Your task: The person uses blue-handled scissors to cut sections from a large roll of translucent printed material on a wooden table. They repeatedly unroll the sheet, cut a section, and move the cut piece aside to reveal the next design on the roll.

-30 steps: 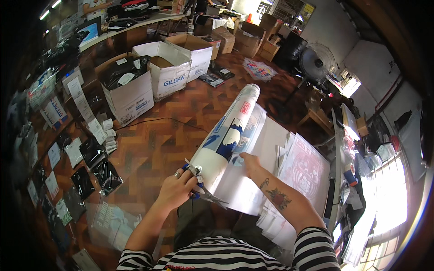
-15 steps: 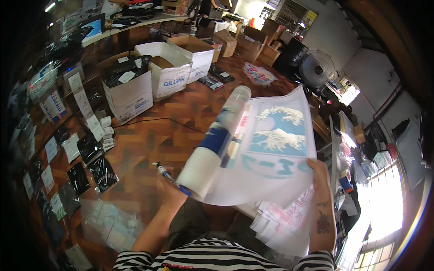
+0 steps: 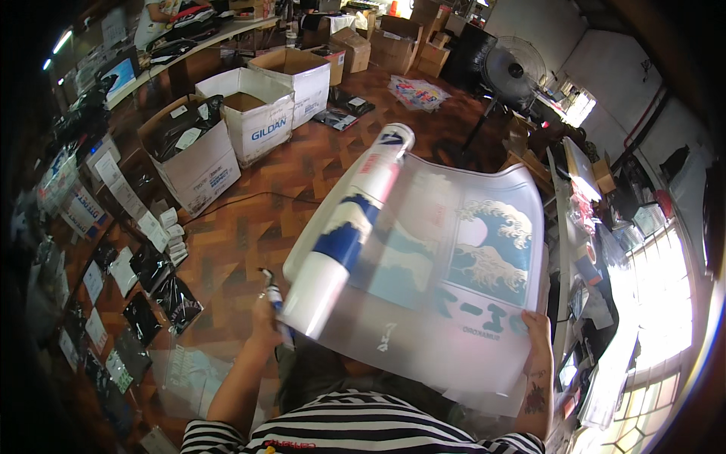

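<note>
A roll of translucent film (image 3: 344,242) printed with blue and cream wave pictures lies slantwise in front of me. Its loose part, a printed sheet (image 3: 412,321), spreads out to the right with lettering below the pictures. My right hand (image 3: 535,327) pinches the sheet's right edge near its lower corner. My left hand (image 3: 263,327) is closed around a slim blue-and-white tool (image 3: 274,295) with a dark tip, whose exact kind I cannot make out. That hand is beside the roll's near end; whether its fingers touch the roll is hidden.
White cardboard boxes (image 3: 261,129) stand ahead on the wooden floor, one with black plastic packages. Packed garments (image 3: 170,295) and paper slips lie at left. A standing fan (image 3: 514,69) is at far right, with a cluttered table (image 3: 578,227) along the right side.
More film is unrolled, showing a second wave picture between roll and sheet edge. My right hand has moved lower and slightly right. My left hand has shifted left, and the view has turned.
</note>
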### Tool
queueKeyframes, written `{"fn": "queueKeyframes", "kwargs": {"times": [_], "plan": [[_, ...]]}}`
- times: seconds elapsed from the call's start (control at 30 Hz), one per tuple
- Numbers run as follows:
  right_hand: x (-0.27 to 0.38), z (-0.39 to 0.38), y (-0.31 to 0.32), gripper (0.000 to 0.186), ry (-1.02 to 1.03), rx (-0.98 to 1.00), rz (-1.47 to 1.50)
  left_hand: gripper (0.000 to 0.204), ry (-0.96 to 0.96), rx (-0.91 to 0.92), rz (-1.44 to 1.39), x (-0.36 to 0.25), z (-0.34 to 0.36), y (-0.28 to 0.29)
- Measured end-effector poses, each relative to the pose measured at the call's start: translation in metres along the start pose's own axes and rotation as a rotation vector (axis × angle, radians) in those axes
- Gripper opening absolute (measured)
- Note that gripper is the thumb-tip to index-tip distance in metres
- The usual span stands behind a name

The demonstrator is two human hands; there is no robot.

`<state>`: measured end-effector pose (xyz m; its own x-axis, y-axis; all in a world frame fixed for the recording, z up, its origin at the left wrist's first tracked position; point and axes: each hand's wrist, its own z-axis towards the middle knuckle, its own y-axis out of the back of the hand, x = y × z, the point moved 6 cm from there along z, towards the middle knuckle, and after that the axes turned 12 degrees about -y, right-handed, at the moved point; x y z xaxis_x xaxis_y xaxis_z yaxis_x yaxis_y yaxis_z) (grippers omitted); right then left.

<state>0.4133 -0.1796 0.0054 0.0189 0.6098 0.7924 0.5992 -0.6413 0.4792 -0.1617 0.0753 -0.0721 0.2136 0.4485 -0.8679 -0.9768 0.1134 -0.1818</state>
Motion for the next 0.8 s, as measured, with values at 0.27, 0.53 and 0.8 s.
{"fn": "queueKeyframes", "kwargs": {"times": [0.27,0.53,0.8], "plan": [[-0.034,0.015,0.01,0.018,0.073,-0.185,-0.079,0.031,-0.383,0.216,0.668,-0.024,0.022,-0.061],[-0.028,0.004,-0.004,0.024,0.086,-0.158,-0.129,0.045,-0.052,-0.184,0.49,-0.026,-0.014,-0.055],[-0.018,0.008,0.0,0.029,0.216,-0.214,-0.273,0.036,0.197,-0.483,0.17,0.0,-0.044,-0.066]]}}
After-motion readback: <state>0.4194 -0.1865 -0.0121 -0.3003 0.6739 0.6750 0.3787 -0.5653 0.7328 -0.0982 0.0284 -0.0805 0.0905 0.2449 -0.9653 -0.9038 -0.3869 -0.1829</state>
